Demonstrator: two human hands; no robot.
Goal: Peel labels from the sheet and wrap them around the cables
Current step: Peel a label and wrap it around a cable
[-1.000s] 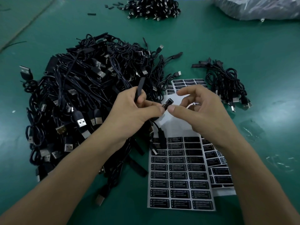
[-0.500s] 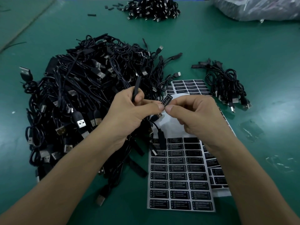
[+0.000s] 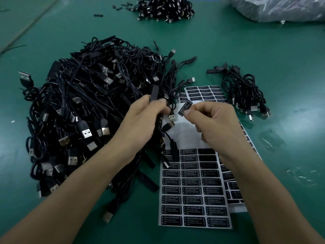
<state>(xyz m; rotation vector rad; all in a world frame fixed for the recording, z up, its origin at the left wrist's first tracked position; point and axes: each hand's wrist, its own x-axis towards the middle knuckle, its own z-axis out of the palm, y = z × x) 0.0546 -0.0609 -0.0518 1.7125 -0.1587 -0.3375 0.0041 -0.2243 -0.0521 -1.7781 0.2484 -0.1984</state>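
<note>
Left hand (image 3: pixel 140 120): curled round cable (image 3: pixel 154 93)
Right hand (image 3: pixel 211 124): pinching label (image 3: pixel 184 107)
Risk: label's sticky side may catch fingertip, wrapping crooked

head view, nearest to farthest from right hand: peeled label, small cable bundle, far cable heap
1. Small black peeled label, pinched in the right hand itself.
2. Small bundle of black USB cables, just to its right.
3. Far heap of black USB cables, far ahead, top of view.

left hand (image 3: pixel 144 120): raised off the worktop, grips a black cable with flat inline block (image 3: pixel 154 93) | right hand (image 3: pixel 218 124): thumb and forefinger pinch a small black rectangular label (image 3: pixel 185 107) | forearms: bare, converging, hands just apart
</note>
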